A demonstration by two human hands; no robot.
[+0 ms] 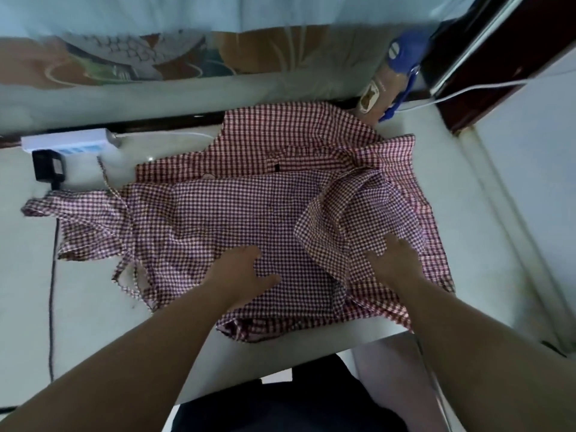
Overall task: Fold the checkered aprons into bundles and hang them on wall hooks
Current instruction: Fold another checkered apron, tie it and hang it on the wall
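Closest of all, dark clothes [280,403] are seen just past the near edge of the white table [93,307]. Two bare arms are stretched out over that edge onto the checkered apron [237,213].

The left hand [246,271] is laid flat on the near part of the apron, with its fingers spread and straight. The right hand [394,260] is placed on the apron's right side, at the edge of a raised flap [339,207]. Its fingertips are hidden by the flap, so whether the cloth is gripped cannot be told.

The apron is spread on the table with its long side running left to right. Its narrow end [59,210] is pointed to the left, and thin ties [124,269] are trailed from its left side toward the near edge. A second checkered piece [280,135] is seen sticking out from under the apron on the far side.

Left of the apron, a black cable [51,307] is run along the table. Farther back on that side, a black plug [48,165] and a white power strip [70,141] are found. Behind the apron's far right corner, a tan bag [374,92] is stood, and something blue [405,54] is seen at its top. A white wire [467,88] is run to the right of the bag, in front of a dark wooden frame [486,57]. Farthest behind the apron, a patterned surface [156,57] is seen, too blurry to make out.
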